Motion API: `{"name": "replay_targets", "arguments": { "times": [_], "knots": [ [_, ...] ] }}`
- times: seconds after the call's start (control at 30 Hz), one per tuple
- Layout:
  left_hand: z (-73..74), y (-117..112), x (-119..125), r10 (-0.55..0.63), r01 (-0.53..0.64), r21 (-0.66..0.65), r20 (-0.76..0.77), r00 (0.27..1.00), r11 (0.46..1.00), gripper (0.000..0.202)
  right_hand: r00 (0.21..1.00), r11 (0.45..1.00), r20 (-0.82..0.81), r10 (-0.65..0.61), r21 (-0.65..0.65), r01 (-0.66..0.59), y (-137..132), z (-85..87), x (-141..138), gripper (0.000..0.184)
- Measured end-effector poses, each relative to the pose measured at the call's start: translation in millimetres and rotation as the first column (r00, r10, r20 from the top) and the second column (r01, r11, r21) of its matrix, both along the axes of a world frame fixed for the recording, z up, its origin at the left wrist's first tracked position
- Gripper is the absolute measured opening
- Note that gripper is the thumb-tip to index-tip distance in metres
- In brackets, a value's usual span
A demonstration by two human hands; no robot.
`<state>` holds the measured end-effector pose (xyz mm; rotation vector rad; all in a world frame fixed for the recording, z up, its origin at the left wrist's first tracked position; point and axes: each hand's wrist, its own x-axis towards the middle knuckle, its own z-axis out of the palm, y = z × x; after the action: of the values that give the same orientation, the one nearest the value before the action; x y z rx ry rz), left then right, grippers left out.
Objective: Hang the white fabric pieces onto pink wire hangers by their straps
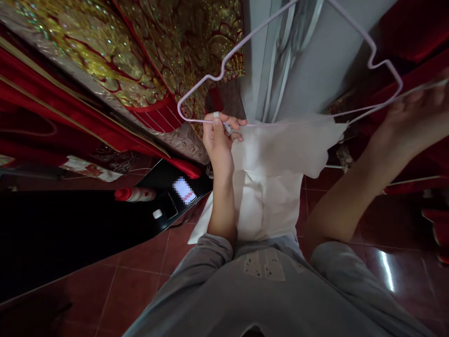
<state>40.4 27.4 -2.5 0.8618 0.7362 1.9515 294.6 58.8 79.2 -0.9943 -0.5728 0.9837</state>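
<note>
A pale pink clothes hanger is held up in front of me, its top cut off by the upper edge. My left hand is closed around the left end of its bottom bar, thumb pressed on it, with a white band on one finger. From the bar a white cloth drapes down towards my lap. On the far right, my right hand is blurred by motion near the hanger's right corner. A thin white strap runs taut from the cloth's right corner to its curled fingers.
Red and gold sequinned garments hang at left, with dark red fabric at right. A grey panel stands behind the hanger. On a black tabletop lie a lit phone, a red-capped bottle and a small white case.
</note>
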Motion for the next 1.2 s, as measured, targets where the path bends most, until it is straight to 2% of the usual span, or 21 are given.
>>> {"name": "replay_targets", "arguments": {
  "times": [0.17,0.27,0.33,0.47,0.57,0.7,0.83,0.93,1.03,1.13,1.2],
  "knots": [
    [5.6,-3.8,7.9,-0.026,0.027,-0.127,0.008,1.000,0.992,0.031,0.997,0.996,0.017,0.081,-0.026,-0.081,-54.1,-62.9,-48.2,0.024],
    [8.0,-8.5,16.6,-0.016,0.019,-0.201,0.018,1.000,0.979,0.031,0.997,0.996,0.004,0.074,-0.045,-0.074,-65.8,-85.1,-64.7,0.019],
    [8.7,-11.3,20.8,-0.013,0.019,-0.187,0.034,0.999,0.982,0.029,0.996,0.996,-0.005,0.087,-0.018,-0.087,-64.9,-87.6,-73.2,0.020],
    [8.4,-15.1,24.4,-0.027,0.033,-0.137,0.046,0.999,0.990,0.024,0.981,0.975,-0.057,0.185,0.139,-0.176,-55.3,-76.7,-92.4,0.024],
    [7.9,-18.0,25.6,-0.046,0.054,-0.151,0.058,0.997,0.987,0.023,0.974,0.964,-0.090,0.206,0.191,-0.186,-51.3,-74.0,-101.9,0.027],
    [7.0,-20.6,19.2,-0.086,0.090,-0.239,0.027,0.996,0.967,0.028,0.963,0.949,-0.061,0.261,0.199,-0.245,-51.5,-83.1,-96.3,0.030],
    [3.7,-18.7,-5.2,-0.133,0.125,-0.251,-0.015,0.991,0.960,0.019,0.942,0.926,-0.018,0.334,0.192,-0.325,-48.0,-89.1,-78.2,0.030],
    [-3.7,-14.8,-32.3,-0.014,0.005,-0.195,-0.046,0.999,0.981,0.011,0.943,0.923,0.030,0.331,0.197,-0.330,-42.5,-90.5,-66.6,0.029],
    [-17.9,-7.5,-59.4,0.121,-0.136,-0.092,-0.151,0.981,0.986,0.012,0.934,0.912,0.044,0.354,0.203,-0.355,-39.1,-93.2,-61.7,0.030],
    [-33.8,1.8,-78.8,0.239,-0.239,0.034,-0.278,0.930,0.970,0.013,0.926,0.907,0.027,0.377,0.190,-0.375,-39.1,-96.1,-64.2,0.030],
    [-40.1,6.4,-85.5,0.312,-0.288,0.124,-0.311,0.898,0.950,0.016,0.925,0.909,0.004,0.380,0.185,-0.374,-39.5,-97.6,-67.3,0.030]
  ]
}}
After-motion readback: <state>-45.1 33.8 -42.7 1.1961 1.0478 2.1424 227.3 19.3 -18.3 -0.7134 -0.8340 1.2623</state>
